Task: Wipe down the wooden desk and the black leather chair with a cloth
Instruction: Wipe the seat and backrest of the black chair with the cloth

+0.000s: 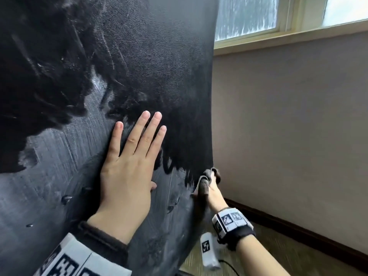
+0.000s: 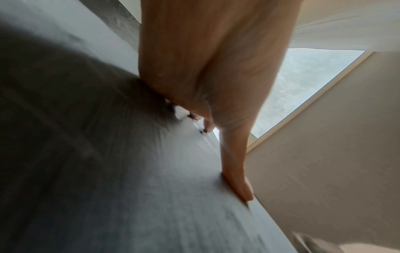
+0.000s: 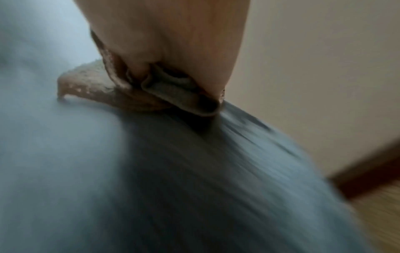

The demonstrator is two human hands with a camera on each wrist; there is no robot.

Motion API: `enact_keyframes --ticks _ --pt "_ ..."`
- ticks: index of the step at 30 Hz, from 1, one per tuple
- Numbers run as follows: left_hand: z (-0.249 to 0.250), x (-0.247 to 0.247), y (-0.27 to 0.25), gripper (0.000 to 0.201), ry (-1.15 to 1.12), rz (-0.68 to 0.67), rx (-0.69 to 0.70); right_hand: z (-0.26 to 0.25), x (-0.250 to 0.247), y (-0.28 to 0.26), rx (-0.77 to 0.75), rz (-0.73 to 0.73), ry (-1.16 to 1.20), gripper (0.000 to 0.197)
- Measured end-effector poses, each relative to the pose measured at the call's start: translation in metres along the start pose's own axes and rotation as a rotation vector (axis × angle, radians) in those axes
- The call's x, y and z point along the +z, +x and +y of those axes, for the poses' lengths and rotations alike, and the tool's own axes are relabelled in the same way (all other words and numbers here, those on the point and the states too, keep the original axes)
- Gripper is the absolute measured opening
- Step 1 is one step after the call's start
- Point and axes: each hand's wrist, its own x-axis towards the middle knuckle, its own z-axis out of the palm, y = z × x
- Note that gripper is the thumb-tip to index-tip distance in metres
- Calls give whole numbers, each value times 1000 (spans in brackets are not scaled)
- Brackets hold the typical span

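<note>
The back of the black leather chair [image 1: 155, 56] fills the left and middle of the head view, dusty grey low down and darker where it is wet. My left hand [image 1: 129, 162] lies flat on it with straight fingers, palm pressed to the leather [image 2: 129, 171]. My right hand [image 1: 212, 189] grips a bunched brown-grey cloth [image 1: 207, 180] against the chair's right edge, lower than the left hand. In the blurred right wrist view the cloth [image 3: 173, 92] is folded under my fingers on the leather [image 3: 151, 171]. The wooden desk is not in view.
A beige wall [image 1: 288, 126] stands close on the right, with a window [image 1: 247, 14] above it and a dark baseboard [image 1: 298, 230] below. Light carpet [image 1: 278, 246] shows beneath my right arm. A white tagged device with a cable [image 1: 208, 250] hangs by the chair's edge.
</note>
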Motion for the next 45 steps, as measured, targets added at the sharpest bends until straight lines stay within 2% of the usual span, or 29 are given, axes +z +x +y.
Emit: enact_keyframes --ticks 2,3,4,6,8,10,12,14,15,17,19,21,23,25,26,27,28,29,31,33,34,36,38,39,40,41,42,43,45 --pt "-1 1 0 115 3 6 3 -54 -12 21 -85 49 123 49" --pt "-2 2 0 115 -2 -4 7 -69 -16 22 -132 72 173 39" --pt "-2 3 0 115 -7 -6 10 -75 -15 18 -123 109 176 39" --pt "-1 4 1 116 -12 -3 15 -29 -10 10 -79 118 109 28" --pt "1 3 0 115 -7 -16 25 28 1 -15 56 180 -35 19" --pt "1 4 0 113 4 -24 19 70 7 -29 125 69 2 40" --pt "0 2 0 113 8 -27 20 52 8 -28 163 85 37 42" --pt "-1 2 0 114 2 -20 14 6 -1 -11 65 50 65 46" --pt "-1 2 0 113 2 -18 10 -17 -3 0 -47 37 66 43" --pt "0 2 1 113 -7 -23 14 -46 -1 13 -101 59 221 47" --pt "1 2 2 113 -7 -29 14 -27 5 2 -61 102 250 49" --pt "2 1 1 112 8 -37 14 24 13 -23 87 142 223 44" --pt "3 0 0 110 5 -46 8 73 22 -49 309 28 150 32" --pt "2 -2 -1 109 2 -57 2 70 29 -60 378 -24 93 37" --pt "1 -4 -1 109 3 -69 3 45 31 -63 306 62 69 48" --pt "0 -6 -2 108 7 -82 3 17 33 -65 188 127 74 68" --pt "-1 -8 -3 107 14 -94 6 -18 35 -67 63 132 71 82" --pt "-3 -9 -5 104 25 -107 16 -47 40 -69 -89 89 61 86" --pt "-9 -12 -13 98 55 -154 50 -91 52 -75 -282 2 47 75" --pt "-18 -14 -24 98 76 -202 74 -89 60 -85 -341 -2 69 72" --pt "-22 -15 -31 99 81 -216 77 -75 61 -92 -291 27 103 75" --pt "-29 -16 -41 99 84 -218 78 -38 61 -107 -58 80 152 104" --pt "-30 -14 -44 97 70 -207 79 -2 59 -114 153 66 98 130" --pt "-28 -13 -44 97 61 -203 74 -2 55 -115 181 36 47 132" --pt "-27 -13 -44 97 54 -196 69 -16 52 -113 162 2 26 116" --pt "-27 -12 -44 97 47 -181 69 -35 52 -107 111 -23 30 91" --pt "-26 -12 -43 97 42 -159 69 -65 52 -101 9 -31 56 71" --pt "-26 -11 -43 96 42 -147 67 -96 55 -94 -147 -19 76 64" --pt "-25 -10 -43 94 61 -131 63 -148 66 -88 -392 14 102 69"
